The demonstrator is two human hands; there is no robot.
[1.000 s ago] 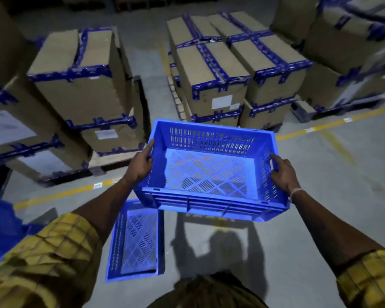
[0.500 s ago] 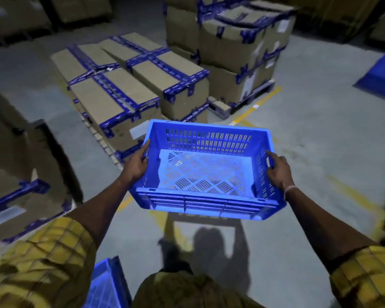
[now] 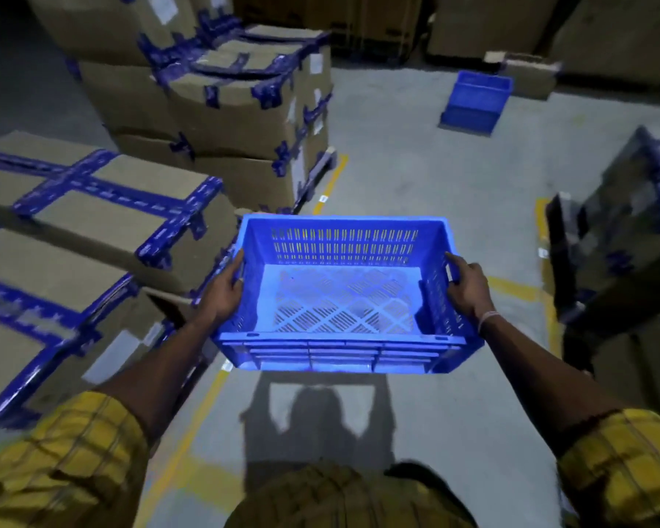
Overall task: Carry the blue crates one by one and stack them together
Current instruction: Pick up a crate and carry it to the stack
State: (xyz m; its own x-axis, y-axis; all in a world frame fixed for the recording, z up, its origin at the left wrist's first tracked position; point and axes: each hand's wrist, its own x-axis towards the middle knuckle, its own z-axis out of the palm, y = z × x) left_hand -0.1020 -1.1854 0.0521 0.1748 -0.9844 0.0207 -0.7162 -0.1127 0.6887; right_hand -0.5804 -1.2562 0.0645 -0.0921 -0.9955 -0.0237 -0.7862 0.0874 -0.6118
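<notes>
I hold an empty blue slotted crate level in front of me, above the grey floor. My left hand grips its left side wall and my right hand grips the handle slot in its right wall. Further ahead, at the upper right, a second blue crate stands on the floor, and it looks like more than one stacked.
Taped cardboard boxes on pallets line my left, with a taller stack ahead left. More boxes stand close on my right. A floor lane with yellow lines runs between them toward the far crate.
I have turned to the right with the crate in both hands. The boxes slid leftward in view, the crate left on the floor went out of sight, and the far blue crate came into view ahead.
</notes>
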